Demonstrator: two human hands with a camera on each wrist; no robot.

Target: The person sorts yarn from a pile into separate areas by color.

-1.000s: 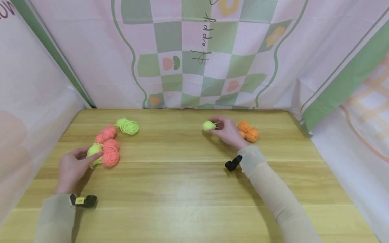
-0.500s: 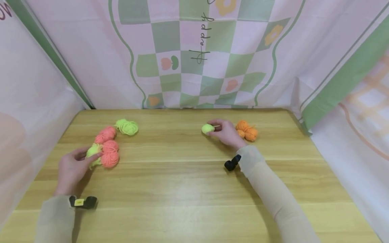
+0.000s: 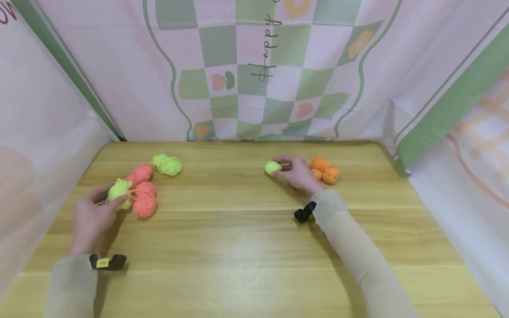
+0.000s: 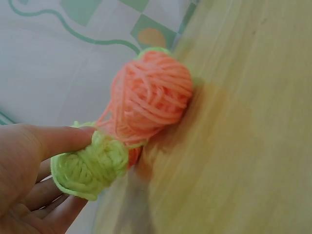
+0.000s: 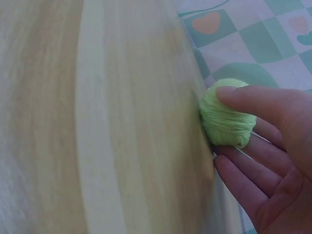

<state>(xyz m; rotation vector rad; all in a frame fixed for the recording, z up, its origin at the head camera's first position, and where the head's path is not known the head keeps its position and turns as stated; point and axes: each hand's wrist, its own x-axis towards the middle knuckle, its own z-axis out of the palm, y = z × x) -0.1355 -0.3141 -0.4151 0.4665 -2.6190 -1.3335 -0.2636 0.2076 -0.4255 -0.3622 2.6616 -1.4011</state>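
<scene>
And the left side moves: my left hand (image 3: 91, 216) has just drawn the lime bundle (image 3: 118, 194) off to the left, a little up and away from the near pink bundle (image 3: 144, 206) it was tucked against. Thumb on one side, fingers on the other; the grip is a pinch, and the yarn looks raised off the worktop (image 3: 222, 229). A thin strand (image 3: 132, 191) spans the gap to the pink, whose I can't tell, so I judge the two are parting but could drag on each other. The far pink bundle (image 3: 140, 174) sits just beyond, the loose green bundle (image 3: 169, 166) farther still.

Over on the right, hardly a change! My right hand (image 3: 297, 174) holds the pale green ball (image 3: 272, 168) between thumb and fingers, near the far edge, a tail (image 5: 243, 153) of yarn trailing between them. Whether it touches down, I can't tell. The orange cluster (image 3: 329, 175) lies just right of that hand, ungripped. So both hands are full, each with a green, well apart.
</scene>
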